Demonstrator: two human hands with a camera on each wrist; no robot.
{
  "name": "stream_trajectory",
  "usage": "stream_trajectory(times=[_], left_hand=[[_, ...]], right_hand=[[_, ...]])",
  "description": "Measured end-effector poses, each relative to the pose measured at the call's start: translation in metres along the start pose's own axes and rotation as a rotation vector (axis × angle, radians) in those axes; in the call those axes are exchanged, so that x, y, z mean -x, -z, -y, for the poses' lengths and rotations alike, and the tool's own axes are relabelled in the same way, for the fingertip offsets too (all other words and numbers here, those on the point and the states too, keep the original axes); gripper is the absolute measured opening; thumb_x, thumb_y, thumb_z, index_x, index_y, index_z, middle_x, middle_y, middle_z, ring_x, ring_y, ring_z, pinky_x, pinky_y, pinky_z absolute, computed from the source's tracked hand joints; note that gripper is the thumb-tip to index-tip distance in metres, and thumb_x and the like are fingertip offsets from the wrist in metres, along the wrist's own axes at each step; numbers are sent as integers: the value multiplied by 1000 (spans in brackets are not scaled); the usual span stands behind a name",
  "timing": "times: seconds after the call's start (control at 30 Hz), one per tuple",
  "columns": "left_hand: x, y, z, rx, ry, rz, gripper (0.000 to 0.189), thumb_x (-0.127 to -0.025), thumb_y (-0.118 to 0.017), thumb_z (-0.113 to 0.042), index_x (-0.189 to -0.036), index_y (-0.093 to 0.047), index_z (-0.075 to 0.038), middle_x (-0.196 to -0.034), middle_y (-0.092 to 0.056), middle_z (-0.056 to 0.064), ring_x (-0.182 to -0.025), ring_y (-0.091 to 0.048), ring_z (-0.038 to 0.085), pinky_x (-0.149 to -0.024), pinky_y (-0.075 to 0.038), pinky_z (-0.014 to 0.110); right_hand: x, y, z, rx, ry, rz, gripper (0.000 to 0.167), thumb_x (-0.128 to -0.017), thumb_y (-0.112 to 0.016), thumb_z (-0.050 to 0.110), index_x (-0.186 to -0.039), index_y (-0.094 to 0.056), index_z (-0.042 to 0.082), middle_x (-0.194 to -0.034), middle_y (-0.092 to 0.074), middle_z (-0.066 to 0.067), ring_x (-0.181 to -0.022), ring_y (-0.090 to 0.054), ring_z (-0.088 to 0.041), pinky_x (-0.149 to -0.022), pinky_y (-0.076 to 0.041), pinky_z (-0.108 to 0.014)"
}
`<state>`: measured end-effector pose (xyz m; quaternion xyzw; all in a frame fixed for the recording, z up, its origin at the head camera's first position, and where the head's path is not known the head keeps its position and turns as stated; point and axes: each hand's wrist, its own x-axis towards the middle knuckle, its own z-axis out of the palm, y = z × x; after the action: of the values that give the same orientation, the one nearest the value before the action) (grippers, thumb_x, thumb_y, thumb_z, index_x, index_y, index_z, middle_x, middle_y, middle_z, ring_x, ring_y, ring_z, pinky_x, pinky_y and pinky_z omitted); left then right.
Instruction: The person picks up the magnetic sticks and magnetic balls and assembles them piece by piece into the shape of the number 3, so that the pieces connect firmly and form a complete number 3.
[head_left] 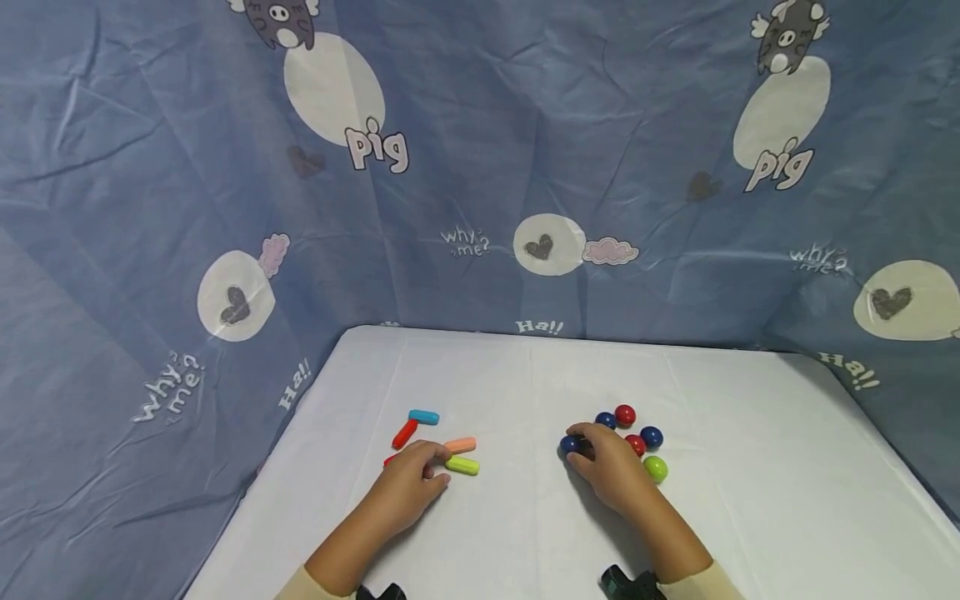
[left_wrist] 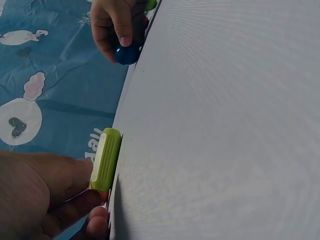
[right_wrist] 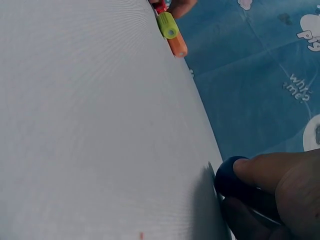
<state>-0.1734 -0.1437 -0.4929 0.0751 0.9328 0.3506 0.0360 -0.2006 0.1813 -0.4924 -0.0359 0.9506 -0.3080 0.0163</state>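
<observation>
My right hand (head_left: 611, 468) pinches a glossy dark blue ball (head_left: 570, 444) between thumb and fingers, low over the white table. In the right wrist view the thumb presses on that blue ball (right_wrist: 231, 177). On the left, my left hand (head_left: 408, 483) hovers by a short ridged lime-green stick (head_left: 463, 466), its fingers loosely bent and its fingertips at the stick's near end. The left wrist view shows the thumb beside the lime-green stick (left_wrist: 106, 159). An orange stick (head_left: 461, 445) lies just behind it. One red stick is mostly hidden by this hand.
Behind the left hand lie a red stick (head_left: 405, 434) and a blue stick (head_left: 424, 417). Around the right hand are two blue balls, two red balls and a green ball (head_left: 656, 468). A printed blue cloth (head_left: 480, 167) hangs behind the white table (head_left: 517, 533).
</observation>
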Motion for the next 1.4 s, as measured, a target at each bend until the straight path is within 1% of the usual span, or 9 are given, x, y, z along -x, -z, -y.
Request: stream_trajectory(times=[0.27,0.43,0.67,0.77,0.87,1.0,1.13,1.23,1.4], left_hand=[[-4,-3,0,5,39,0,29,-93,-80,-16,-121,-71,-15,-98,-59,-5,-85,-53,13,-69,-46,24],[-6,-6,-2,-35,13,12,28,-93,-81,-17,-119,-71,-17,-98,-60,-6,-82,-52,13,-65,-45,24],[-7,-11,-6,-75,-14,9,26,-91,-82,-18,-116,-73,-16,-112,-68,-4,-89,-56,11,-75,-50,28],[-9,-13,-8,-78,-38,2,24,-91,-82,-18,-113,-73,-16,-114,-70,-4,-90,-57,11,-78,-51,29],[-12,-15,-9,-87,-50,10,20,-91,-82,-19,-109,-72,-18,-107,-69,-7,-87,-56,10,-75,-49,28],[-15,-18,-12,-99,-50,26,18,-91,-82,-20,-105,-71,-21,-100,-65,-11,-82,-54,9,-72,-47,27],[-15,-19,-14,-108,-59,28,16,-90,-82,-18,-102,-72,-21,-96,-65,-11,-80,-54,9,-72,-48,27],[-17,-21,-17,-111,-72,37,15,-89,-83,-16,-99,-73,-22,-92,-65,-11,-81,-56,8,-72,-50,26],[-23,-23,-23,-72,-99,55,13,-88,-84,-13,-95,-75,-19,-85,-63,-11,-78,-56,7,-70,-51,22]], right_hand=[[2,-1,-4,-17,20,-11,42,-94,-80,19,-133,-68,15,-140,-65,-10,-136,-59,-33,-109,-48,-55],[4,-2,-4,-40,11,-5,42,-93,-81,20,-132,-69,16,-138,-66,-8,-136,-59,-31,-110,-48,-54],[5,-4,-4,-56,12,7,39,-90,-83,20,-127,-71,19,-133,-67,-6,-128,-63,-26,-108,-51,-51],[5,-5,-3,-66,16,5,38,-90,-84,19,-125,-71,20,-132,-68,-4,-123,-65,-23,-106,-53,-49],[5,-5,-2,-74,22,13,37,-89,-84,18,-123,-72,21,-129,-69,-3,-118,-66,-20,-104,-54,-48],[5,-4,-1,-81,28,28,35,-88,-85,18,-121,-72,22,-126,-70,-3,-118,-66,-20,-105,-53,-49],[6,-6,1,-86,27,39,35,-88,-85,18,-120,-73,22,-125,-70,-2,-120,-66,-22,-106,-52,-50],[7,-6,2,-87,37,34,34,-87,-85,17,-119,-73,22,-122,-71,-1,-116,-67,-20,-105,-53,-48],[7,-7,1,-92,52,40,34,-87,-86,18,-117,-73,23,-118,-71,2,-109,-67,-16,-101,-56,-46]])
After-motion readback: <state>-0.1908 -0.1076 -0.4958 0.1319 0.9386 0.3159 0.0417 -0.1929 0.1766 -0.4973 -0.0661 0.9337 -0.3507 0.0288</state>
